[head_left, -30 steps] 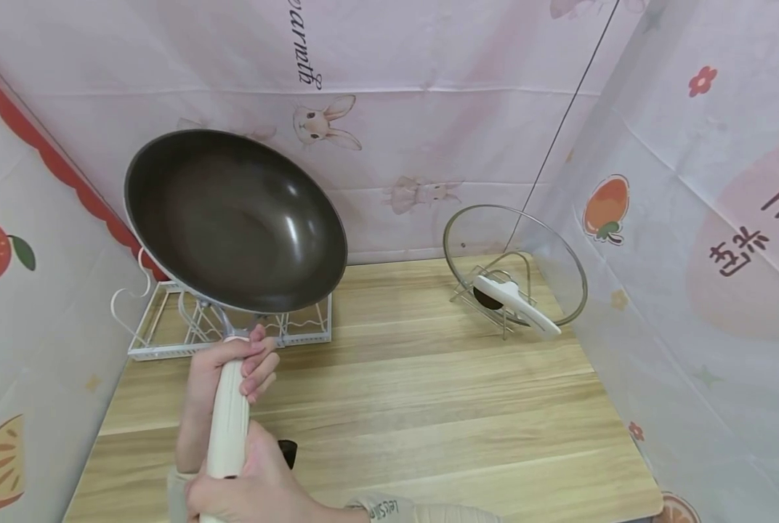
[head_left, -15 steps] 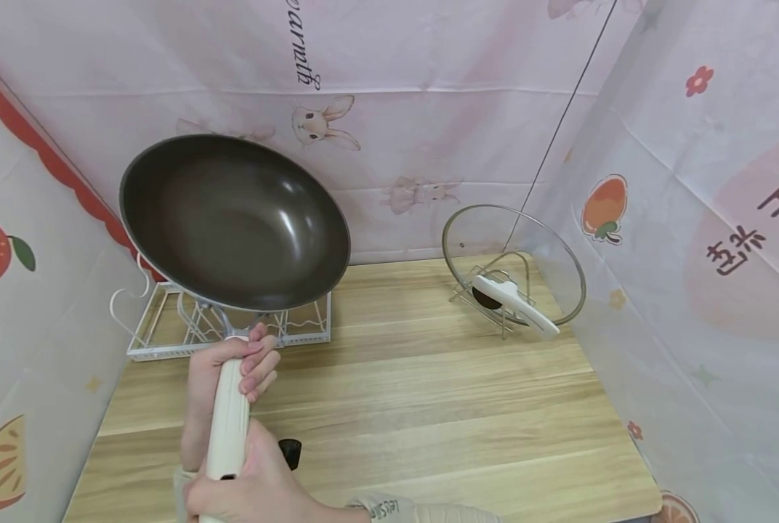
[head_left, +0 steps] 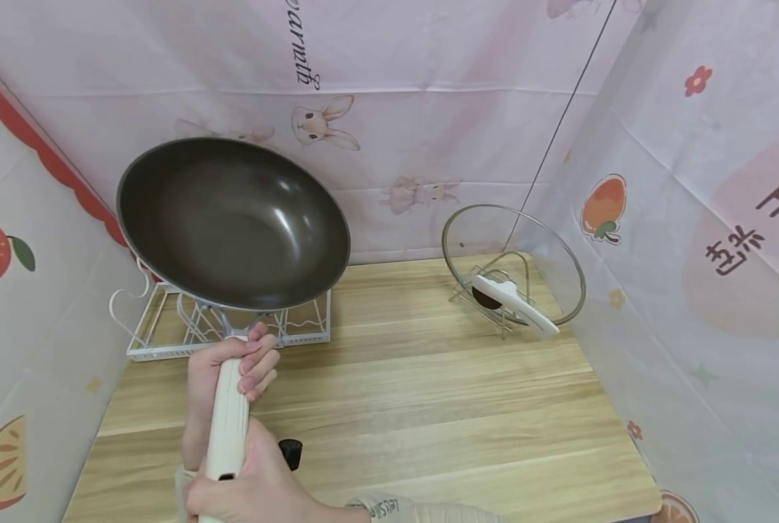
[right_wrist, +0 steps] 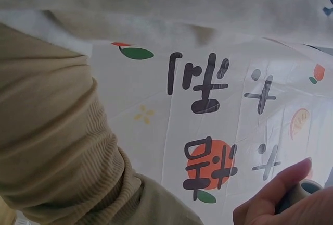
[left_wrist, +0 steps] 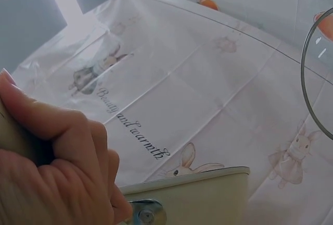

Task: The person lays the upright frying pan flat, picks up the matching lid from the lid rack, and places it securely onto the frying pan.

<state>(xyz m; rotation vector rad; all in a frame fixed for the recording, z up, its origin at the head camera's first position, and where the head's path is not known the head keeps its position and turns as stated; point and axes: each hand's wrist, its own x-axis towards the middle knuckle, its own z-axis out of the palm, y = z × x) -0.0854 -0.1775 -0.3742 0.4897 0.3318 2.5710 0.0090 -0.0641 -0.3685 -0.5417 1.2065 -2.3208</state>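
Observation:
Both hands hold a frying pan (head_left: 232, 218) by its long cream handle (head_left: 226, 436), with the pan's dark inside tilted toward the head camera. My left hand (head_left: 235, 370) curls round the handle close to the bowl. Lower down, my right hand (head_left: 252, 479) grips the handle's end, its forearm coming in from the right. The left wrist view shows the pan's cream outer side (left_wrist: 208, 199) and a metal rivet by the left hand (left_wrist: 67, 167). In the right wrist view the right hand (right_wrist: 281, 199) wraps the handle end (right_wrist: 310, 186).
A white wire rack (head_left: 304, 338) stands behind and below the pan, partly hidden by it. At the back right a glass lid (head_left: 553, 254) with a white handle (head_left: 517, 301) leans in a wire stand (head_left: 503, 327). A small black object (head_left: 291, 452) lies beside the right hand.
The pan's bowl has shifted slightly down and to the left. Both hands keep their grip on the handle, nearly still.

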